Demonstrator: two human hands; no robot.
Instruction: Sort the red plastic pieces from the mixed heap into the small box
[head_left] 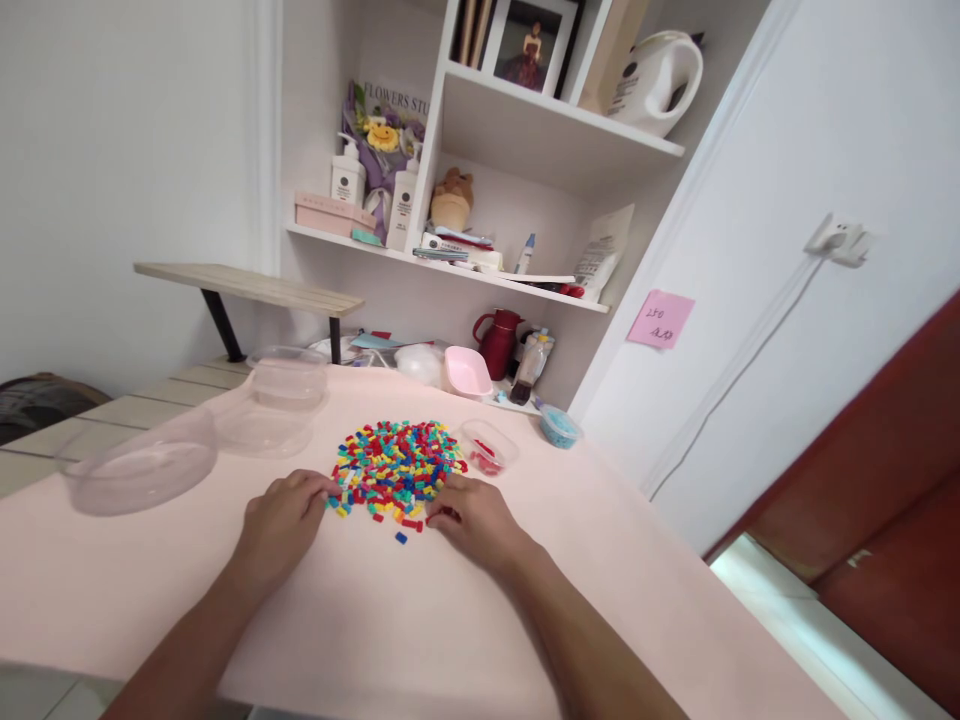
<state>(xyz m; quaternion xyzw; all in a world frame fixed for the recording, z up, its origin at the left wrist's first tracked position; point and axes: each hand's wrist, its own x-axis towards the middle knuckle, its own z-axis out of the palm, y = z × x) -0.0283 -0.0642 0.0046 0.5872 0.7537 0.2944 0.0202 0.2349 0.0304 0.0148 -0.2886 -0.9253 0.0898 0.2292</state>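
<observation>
A heap of small toy bricks [394, 462] in red, yellow, blue, green and teal is spread on the pink tabletop. My left hand [283, 515] rests at the heap's left edge, fingers drawn together at the bricks; whatever its fingertips hold is hidden. At the right edge is my right hand [474, 515], its fingers curled and a bit of red brick [430, 519] showing at the thumb tip. A blue brick [401, 538] lies loose in front of the heap. Behind my right hand, a clear plastic container [510, 440] has several red bricks inside.
Clear empty-looking tubs [289, 375] and a large clear bowl [142, 470] stand at the left. A pink container [467, 370], a red jug [500, 342], a dark bottle [529, 370] and a tub of blue pieces [559, 427] line the back, below shelves [525, 110].
</observation>
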